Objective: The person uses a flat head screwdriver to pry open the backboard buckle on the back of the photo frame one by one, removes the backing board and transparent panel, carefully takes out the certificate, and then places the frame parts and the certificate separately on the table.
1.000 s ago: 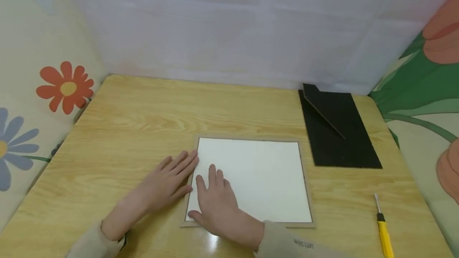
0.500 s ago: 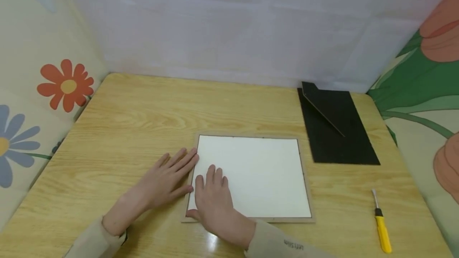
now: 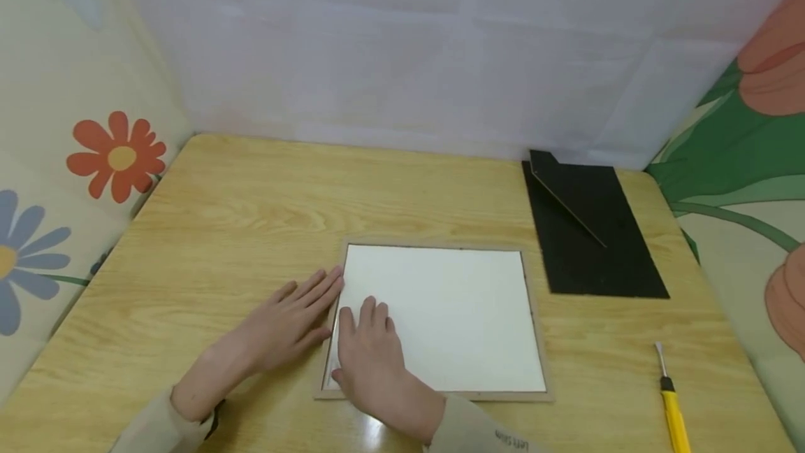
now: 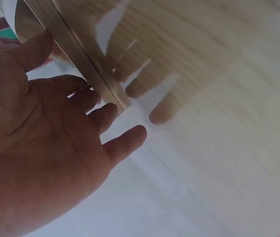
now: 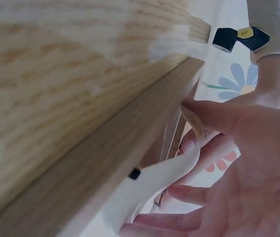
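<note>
A picture frame [image 3: 538, 320] lies on the table with a white sheet [image 3: 453, 320] inside its border. My left hand [image 3: 283, 327] rests at the frame's left side, fingers extended; the left wrist view shows its fingertips by the wooden rail [image 4: 81, 54]. My right hand [image 3: 374, 362] is over the sheet's lower left part, thumb at the left edge. In the right wrist view, the sheet [image 5: 155, 182] bends up from the frame, its curled edge between my right thumb and fingers. A narrow strip shows between sheet and left rail.
A black backing board [image 3: 622, 243] with a raised stand flap lies at the back right. A screwdriver [image 3: 675, 414] with a yellow handle lies at the front right. White cloth [image 3: 377, 54] hangs behind the table [image 3: 251, 187], with flower-patterned panels on both sides.
My right thumb has shifted slightly at the sheet's left edge, and that edge has come away from the left rail near the lower corner. My left hand stays beside the frame.
</note>
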Demonstrator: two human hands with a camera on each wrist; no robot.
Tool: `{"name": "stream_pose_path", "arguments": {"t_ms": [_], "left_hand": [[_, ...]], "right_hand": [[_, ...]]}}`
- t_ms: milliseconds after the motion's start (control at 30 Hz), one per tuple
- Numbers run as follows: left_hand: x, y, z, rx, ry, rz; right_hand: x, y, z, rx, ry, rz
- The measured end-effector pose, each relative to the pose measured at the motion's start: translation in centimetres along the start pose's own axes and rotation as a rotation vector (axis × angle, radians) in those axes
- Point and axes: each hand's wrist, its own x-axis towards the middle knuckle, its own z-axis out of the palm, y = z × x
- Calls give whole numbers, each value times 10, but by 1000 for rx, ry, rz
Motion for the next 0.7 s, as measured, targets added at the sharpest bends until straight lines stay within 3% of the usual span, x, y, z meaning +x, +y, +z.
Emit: {"name": "stream_pose_path", "arguments": {"t_ms": [233,500,600,700], "left_hand": [[-4,-2,-1,-27,-29,-53],[-3,-1,-4,-50,-44,-62],[-2,-1,-5,-55,-44,-67],[-2,-1,-6,-59,-39,-66]], "right_hand": [[2,5,-4,57,33,0],[4,11,-20,-62,34,-3],[5,16,-30,-76,18,-24],[5,20,-39,-63,55,-62]]}}
